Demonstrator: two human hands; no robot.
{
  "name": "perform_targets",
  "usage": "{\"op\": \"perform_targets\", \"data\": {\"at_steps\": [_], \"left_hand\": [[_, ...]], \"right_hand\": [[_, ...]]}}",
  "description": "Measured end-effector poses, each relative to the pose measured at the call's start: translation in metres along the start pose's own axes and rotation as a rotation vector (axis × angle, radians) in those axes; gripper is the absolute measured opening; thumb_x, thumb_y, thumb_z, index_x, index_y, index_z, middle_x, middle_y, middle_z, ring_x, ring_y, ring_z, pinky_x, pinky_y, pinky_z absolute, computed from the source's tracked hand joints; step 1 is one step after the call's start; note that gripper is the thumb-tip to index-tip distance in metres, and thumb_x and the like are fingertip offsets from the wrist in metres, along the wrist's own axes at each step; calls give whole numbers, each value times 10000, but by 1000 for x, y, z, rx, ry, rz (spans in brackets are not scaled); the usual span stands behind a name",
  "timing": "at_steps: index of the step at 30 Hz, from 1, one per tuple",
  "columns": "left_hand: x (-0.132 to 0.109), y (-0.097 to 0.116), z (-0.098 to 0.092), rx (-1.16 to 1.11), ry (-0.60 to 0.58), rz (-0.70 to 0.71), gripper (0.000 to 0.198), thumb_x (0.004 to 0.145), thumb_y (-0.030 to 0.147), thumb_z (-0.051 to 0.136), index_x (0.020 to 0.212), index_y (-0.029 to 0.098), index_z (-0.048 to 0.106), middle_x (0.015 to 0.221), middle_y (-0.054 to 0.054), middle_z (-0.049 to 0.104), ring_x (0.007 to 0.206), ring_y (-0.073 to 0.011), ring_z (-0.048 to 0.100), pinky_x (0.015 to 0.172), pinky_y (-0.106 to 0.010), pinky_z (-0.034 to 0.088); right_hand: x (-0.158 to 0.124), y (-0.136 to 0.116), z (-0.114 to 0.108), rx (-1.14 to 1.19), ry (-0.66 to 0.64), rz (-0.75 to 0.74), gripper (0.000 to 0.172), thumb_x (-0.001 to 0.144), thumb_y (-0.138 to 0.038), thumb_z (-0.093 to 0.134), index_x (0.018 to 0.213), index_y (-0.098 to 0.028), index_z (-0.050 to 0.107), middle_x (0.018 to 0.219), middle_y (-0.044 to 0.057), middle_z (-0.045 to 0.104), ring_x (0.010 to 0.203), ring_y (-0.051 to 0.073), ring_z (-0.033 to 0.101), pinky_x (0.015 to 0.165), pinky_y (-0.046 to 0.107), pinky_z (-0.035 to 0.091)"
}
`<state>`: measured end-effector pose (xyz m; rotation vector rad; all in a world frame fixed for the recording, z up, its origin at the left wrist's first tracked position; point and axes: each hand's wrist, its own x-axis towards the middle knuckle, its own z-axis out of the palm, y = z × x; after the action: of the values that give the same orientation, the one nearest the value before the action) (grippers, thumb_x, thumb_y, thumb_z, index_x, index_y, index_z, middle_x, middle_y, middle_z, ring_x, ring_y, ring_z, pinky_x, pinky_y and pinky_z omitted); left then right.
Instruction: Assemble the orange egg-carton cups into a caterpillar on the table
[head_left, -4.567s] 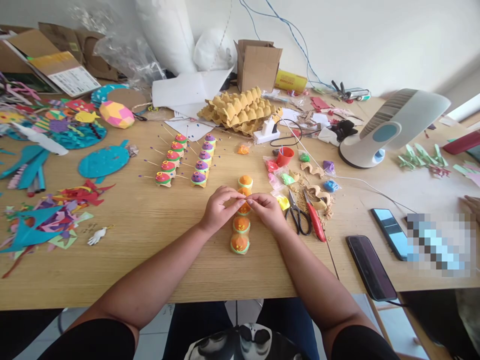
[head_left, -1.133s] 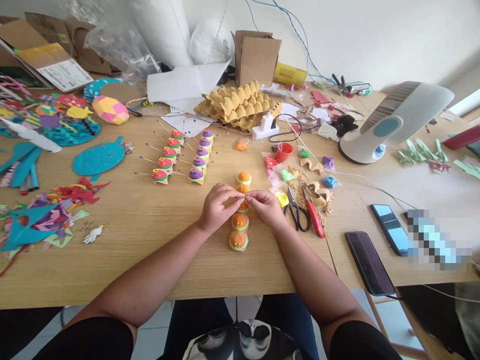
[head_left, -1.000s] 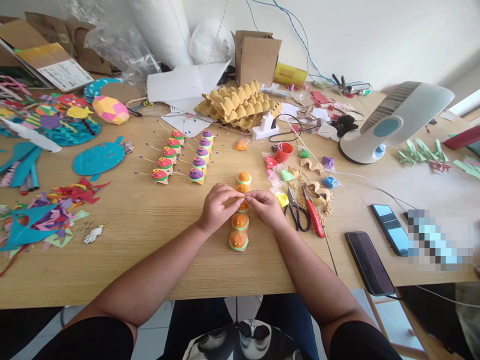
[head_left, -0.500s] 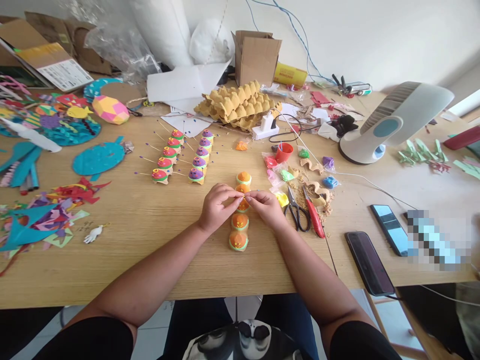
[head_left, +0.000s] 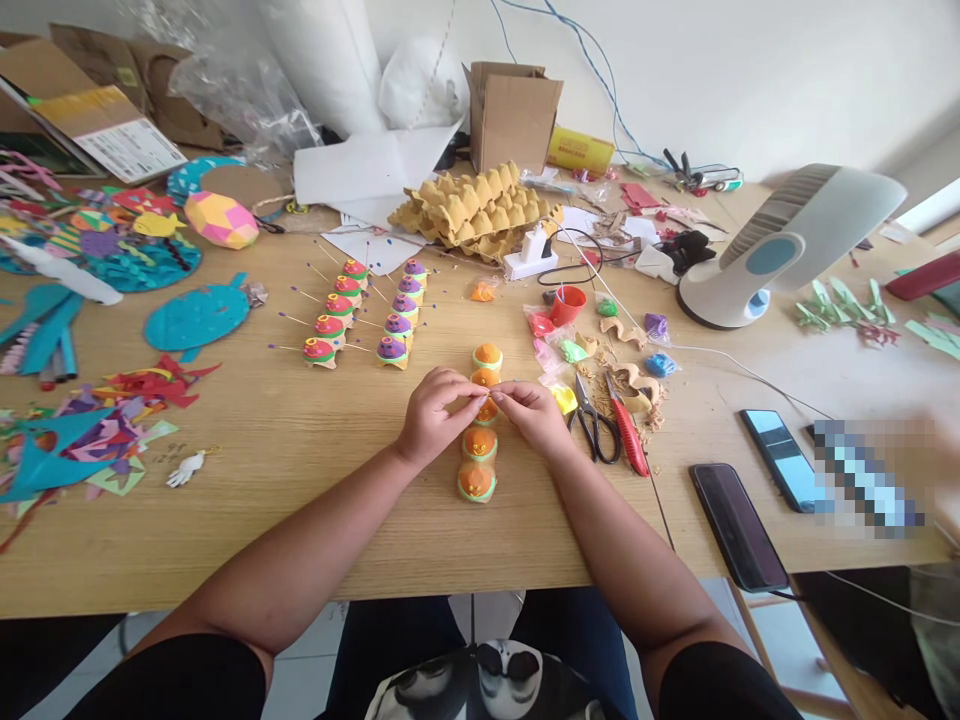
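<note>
An egg-carton strip (head_left: 478, 482) with orange clay domes, pale green rims and small yellow features lies lengthwise before me. Above its middle, my left hand (head_left: 441, 412) and my right hand (head_left: 529, 412) meet fingertip to fingertip. Each pinches thumb against forefinger on a tiny piece of yellow clay (head_left: 488, 392), mostly hidden by the fingers. The hands cover part of the strip's middle domes. To the left stand two finished-looking strips, one red and green (head_left: 330, 326), one purple (head_left: 398, 325), with pins sticking out of their sides.
Scissors (head_left: 598, 432), a red utility knife (head_left: 630, 436) and yellow clay (head_left: 562, 399) lie right of my hands. Behind are a red cup (head_left: 568, 304) and egg cartons (head_left: 480, 215). A fan (head_left: 780, 250) and phones (head_left: 739, 525) are rightward; paper scraps (head_left: 112, 430) lie left.
My hands stay almost still, fingertips together over the strip. At the right edge, another person's blurred hand has come in near the pixelated device, and the cable below has shifted slightly.
</note>
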<state>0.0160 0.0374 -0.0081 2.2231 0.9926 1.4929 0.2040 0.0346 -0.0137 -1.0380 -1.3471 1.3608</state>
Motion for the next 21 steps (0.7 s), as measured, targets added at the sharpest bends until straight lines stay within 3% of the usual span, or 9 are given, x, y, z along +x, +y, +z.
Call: {"op": "perform_targets", "data": {"at_steps": [21], "left_hand": [[1, 2, 0, 1, -8, -12, 51, 916, 207, 679, 924, 221, 728, 855, -23, 725, 830, -161, 649, 805, -339, 533]], "right_hand": [[-1, -5, 2, -21, 23, 1, 409, 781, -585, 750, 856, -185, 787, 812, 37, 749, 747, 159, 632, 714, 280, 513]]}}
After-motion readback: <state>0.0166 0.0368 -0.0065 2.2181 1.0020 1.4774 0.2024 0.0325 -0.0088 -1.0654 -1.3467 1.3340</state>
